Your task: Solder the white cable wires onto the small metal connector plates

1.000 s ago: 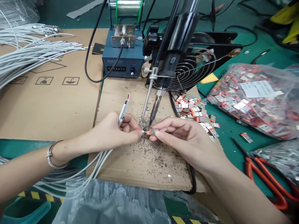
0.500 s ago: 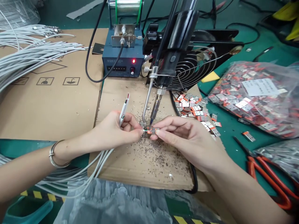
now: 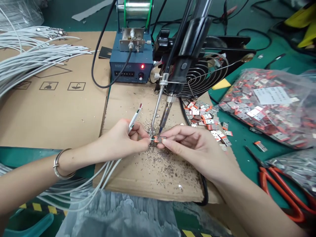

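At the lower right, red-handled scissors (image 3: 263, 177) are laid on the green table. White cables (image 3: 134, 119) are grasped by the curled fingers of the left hand (image 3: 127, 138), the thumb and forefinger pinched at thin wires. At the frame's centre, a small orange-and-metal connector (image 3: 157, 139) is pinched by the right hand's (image 3: 201, 149) fingertips, beneath a soldering iron (image 3: 166, 113); contact cannot be told. At upper centre, a blue box (image 3: 132, 64) is topped by a solder spool (image 3: 137, 9).

The left forearm (image 3: 29, 179) and right forearm (image 3: 256, 197) slant inward. The left hand (image 3: 125, 136) is curled into a pinch; the right hand (image 3: 199, 148), pinching too, faces it closely.
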Tool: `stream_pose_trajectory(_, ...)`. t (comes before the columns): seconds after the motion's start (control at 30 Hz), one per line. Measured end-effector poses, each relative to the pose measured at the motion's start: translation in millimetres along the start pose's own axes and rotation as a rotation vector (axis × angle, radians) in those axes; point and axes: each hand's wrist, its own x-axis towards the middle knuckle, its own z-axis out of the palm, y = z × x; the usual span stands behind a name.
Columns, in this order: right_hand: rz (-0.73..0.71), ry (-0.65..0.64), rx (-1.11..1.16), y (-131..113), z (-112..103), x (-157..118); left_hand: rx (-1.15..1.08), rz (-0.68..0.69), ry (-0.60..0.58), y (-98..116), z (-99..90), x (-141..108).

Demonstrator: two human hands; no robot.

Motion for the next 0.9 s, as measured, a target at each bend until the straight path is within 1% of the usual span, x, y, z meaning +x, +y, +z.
stream_pose_trajectory(0.33,-0.026,-0.025,0.032,0.5,-3.1,-0.7,-0.021,0.057,-0.010,-0.2,0.0,-1.6)
stream_pose_trajectory(0.57,-0.059,-0.045,0.062,3.2,-2.8,-0.9,-0.028,0.061,0.018,1.0,0.6,-1.9)
stream_pose_trajectory(0.9,-0.075,-0.017,0.073,3.8,-2.5,-0.9,-0.020,0.072,0.034,0.2,0.4,-2.8)
